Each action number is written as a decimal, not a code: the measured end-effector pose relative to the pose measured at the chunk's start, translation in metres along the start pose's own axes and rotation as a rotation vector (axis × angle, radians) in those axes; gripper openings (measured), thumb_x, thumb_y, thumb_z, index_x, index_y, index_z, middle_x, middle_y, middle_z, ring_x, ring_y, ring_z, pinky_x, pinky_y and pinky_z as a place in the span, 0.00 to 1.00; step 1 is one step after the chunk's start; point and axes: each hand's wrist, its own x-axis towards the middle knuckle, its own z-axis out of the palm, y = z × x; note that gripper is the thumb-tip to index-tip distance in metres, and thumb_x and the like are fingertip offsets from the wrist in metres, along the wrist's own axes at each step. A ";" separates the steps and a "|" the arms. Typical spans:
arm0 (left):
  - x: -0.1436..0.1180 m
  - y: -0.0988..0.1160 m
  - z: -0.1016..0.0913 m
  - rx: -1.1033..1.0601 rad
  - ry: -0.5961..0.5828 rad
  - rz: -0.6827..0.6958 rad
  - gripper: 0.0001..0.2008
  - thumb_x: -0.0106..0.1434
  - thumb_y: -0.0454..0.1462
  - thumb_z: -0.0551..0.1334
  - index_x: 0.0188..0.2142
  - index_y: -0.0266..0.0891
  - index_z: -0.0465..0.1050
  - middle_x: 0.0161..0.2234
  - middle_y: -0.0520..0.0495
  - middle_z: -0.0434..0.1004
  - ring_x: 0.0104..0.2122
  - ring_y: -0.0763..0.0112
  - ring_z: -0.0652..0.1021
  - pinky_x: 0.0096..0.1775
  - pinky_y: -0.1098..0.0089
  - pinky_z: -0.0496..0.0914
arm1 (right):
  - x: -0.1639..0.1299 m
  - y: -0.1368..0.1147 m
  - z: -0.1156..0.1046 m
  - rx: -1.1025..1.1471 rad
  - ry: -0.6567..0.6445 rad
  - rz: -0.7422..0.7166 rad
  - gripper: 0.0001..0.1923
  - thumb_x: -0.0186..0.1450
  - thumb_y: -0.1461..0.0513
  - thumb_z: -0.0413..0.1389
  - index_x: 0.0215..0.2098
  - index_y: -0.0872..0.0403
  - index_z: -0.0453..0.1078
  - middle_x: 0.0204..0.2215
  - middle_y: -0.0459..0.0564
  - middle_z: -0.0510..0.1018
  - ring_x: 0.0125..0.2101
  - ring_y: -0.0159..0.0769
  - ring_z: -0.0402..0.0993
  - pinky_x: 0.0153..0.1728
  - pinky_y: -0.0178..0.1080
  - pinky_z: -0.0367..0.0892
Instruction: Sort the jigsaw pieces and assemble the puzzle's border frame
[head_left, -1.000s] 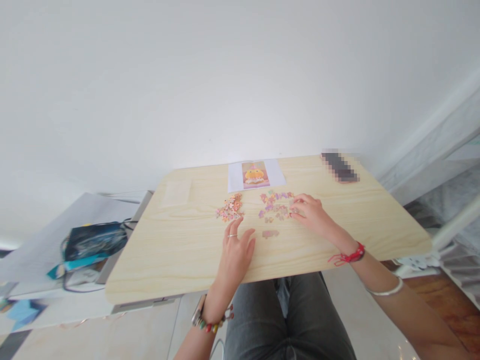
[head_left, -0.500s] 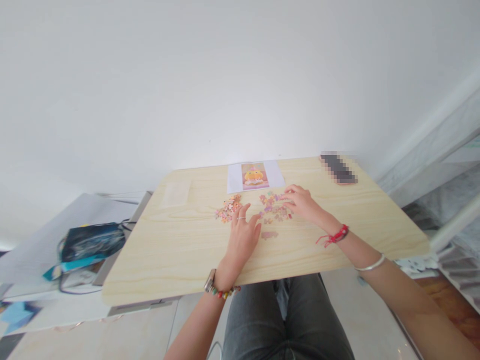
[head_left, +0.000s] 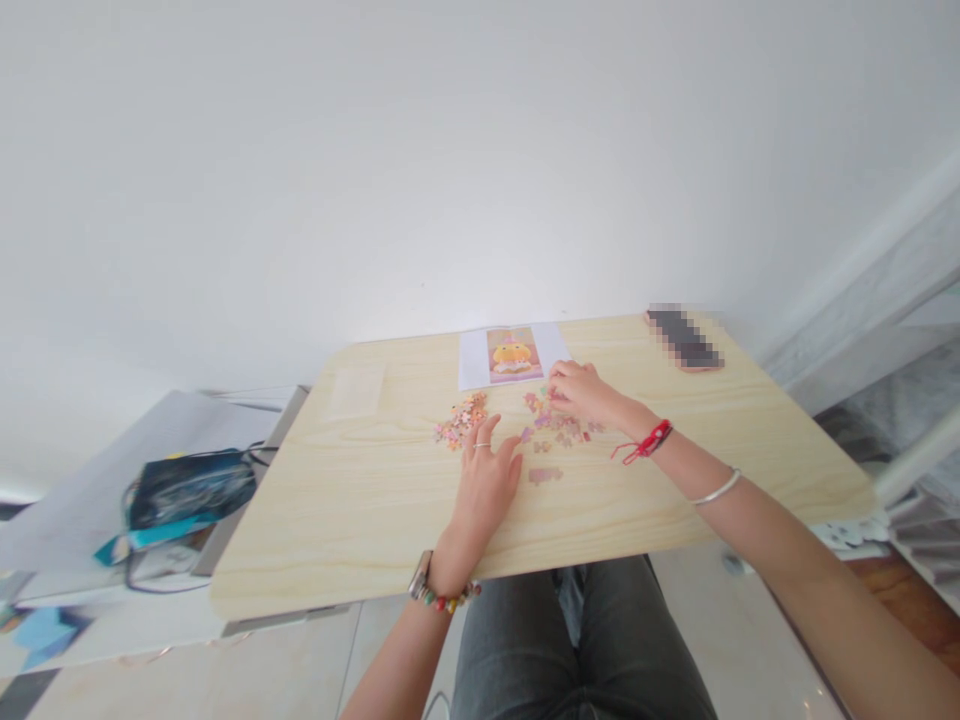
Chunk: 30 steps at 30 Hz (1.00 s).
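- Right hand (head_left: 581, 392), fingers (head_left: 556, 382): curled together over the far edge of the spread-out puzzle pieces (head_left: 559, 428), just below the printed picture. They look pinched on a small piece, but the piece itself is too small to make out, so I cannot tell whether anything is held.
- Left hand (head_left: 486, 475), fingers (head_left: 480, 436): released, laid flat and slightly spread on the table, fingertips touching the near edge of the heaped pile of pieces (head_left: 459, 420). Nothing is gripped. A ring sits on one finger.
- Wrists: a red cord (head_left: 643, 442) and a thin silver bangle (head_left: 716, 488) on the right arm; a watch and beaded bracelet (head_left: 439, 592) on the left.
- Puzzle, location: loose pieces lie in two groups at the middle of the table, the heap to the left and the spread to the right, with one small joined patch (head_left: 544, 474) apart, nearer the person.
- Reference: printed picture (head_left: 514, 354) on a white sheet, flat at the far edge, just beyond the right hand.
- Step in hand, as judged: sorting and picking among the loose pieces near the picture; little is joined so far.
- Next move, as judged: calls for a fine pinch on a single piece and a turn to match its neighbours without scattering the rest.
- Surroundings: light wooden table (head_left: 360, 500); a pale paper slip (head_left: 355, 391) far left; a blurred dark phone-like object (head_left: 682, 338) far right; a dark bag (head_left: 187, 487) on a lower surface to the left.
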 end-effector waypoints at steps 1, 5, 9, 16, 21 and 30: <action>0.000 0.001 0.000 0.001 0.001 0.003 0.09 0.59 0.30 0.56 0.39 0.38 0.70 0.51 0.38 0.59 0.54 0.53 0.62 0.52 0.48 0.64 | -0.005 0.003 -0.001 -0.003 0.016 0.010 0.05 0.61 0.63 0.53 0.29 0.55 0.70 0.37 0.52 0.69 0.43 0.41 0.63 0.41 0.41 0.53; 0.004 0.004 0.001 0.003 -0.006 0.007 0.09 0.59 0.30 0.56 0.39 0.38 0.70 0.51 0.38 0.59 0.54 0.52 0.62 0.51 0.49 0.64 | -0.023 0.014 -0.003 -0.005 0.017 0.040 0.05 0.60 0.63 0.55 0.29 0.55 0.71 0.37 0.53 0.70 0.42 0.41 0.64 0.41 0.42 0.55; 0.016 0.004 0.002 -0.006 -0.009 0.030 0.07 0.59 0.31 0.57 0.37 0.38 0.70 0.51 0.38 0.60 0.53 0.52 0.63 0.51 0.47 0.64 | -0.030 0.028 0.001 0.085 0.043 0.007 0.07 0.62 0.62 0.53 0.33 0.53 0.73 0.38 0.52 0.71 0.42 0.39 0.66 0.42 0.41 0.57; 0.044 -0.001 -0.001 0.033 -0.039 0.059 0.09 0.58 0.30 0.58 0.39 0.39 0.70 0.51 0.38 0.60 0.53 0.51 0.63 0.50 0.47 0.64 | -0.028 0.056 0.006 0.040 0.147 0.112 0.06 0.60 0.62 0.55 0.35 0.52 0.74 0.40 0.52 0.71 0.42 0.40 0.66 0.41 0.41 0.60; 0.045 -0.002 0.004 0.027 -0.030 0.065 0.09 0.58 0.29 0.58 0.38 0.39 0.71 0.51 0.39 0.60 0.52 0.53 0.63 0.51 0.49 0.64 | -0.030 0.056 0.007 0.038 0.105 0.111 0.07 0.61 0.62 0.54 0.36 0.53 0.73 0.39 0.53 0.71 0.42 0.40 0.66 0.41 0.42 0.61; 0.043 0.002 0.013 -0.011 -0.075 0.083 0.10 0.59 0.30 0.57 0.35 0.41 0.75 0.51 0.41 0.61 0.53 0.53 0.62 0.51 0.49 0.64 | -0.058 0.017 0.004 0.120 0.123 0.051 0.10 0.62 0.64 0.51 0.37 0.50 0.74 0.41 0.53 0.70 0.43 0.40 0.65 0.44 0.44 0.59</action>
